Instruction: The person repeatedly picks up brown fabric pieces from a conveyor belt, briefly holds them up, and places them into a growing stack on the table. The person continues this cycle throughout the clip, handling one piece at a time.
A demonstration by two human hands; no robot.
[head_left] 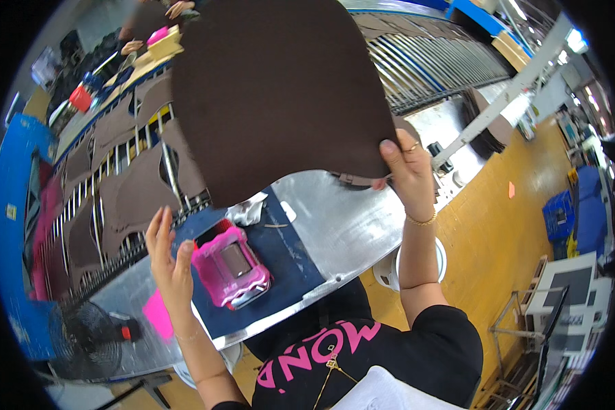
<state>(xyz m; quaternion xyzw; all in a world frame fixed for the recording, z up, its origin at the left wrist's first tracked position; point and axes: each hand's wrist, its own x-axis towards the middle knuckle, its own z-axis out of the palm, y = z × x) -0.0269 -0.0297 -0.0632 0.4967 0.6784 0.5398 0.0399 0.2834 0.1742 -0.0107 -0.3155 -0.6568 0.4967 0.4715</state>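
A large dark brown cut panel (287, 96), smooth and curved along its edges, is held up in front of me and hides much of the table behind it. My right hand (411, 171) grips its lower right corner, thumb on the near face. Apart from the panel, my left hand (169, 260) is raised with its fingers spread and nothing in it. Beside that hand a pink scalloped basket (215, 280) rests on a dark blue mat (297, 270), a small dark rectangular item (236, 261) inside it. Crumpled white material (249, 208) lies just behind the basket.
Roller conveyors (430, 68) run behind and to the left, with brown panels (126, 195) lying on the left one. A black fan (89, 338) stands at lower left. Another person's hand (131, 47) shows at the far left. A white slanted post (506, 102) rises at right.
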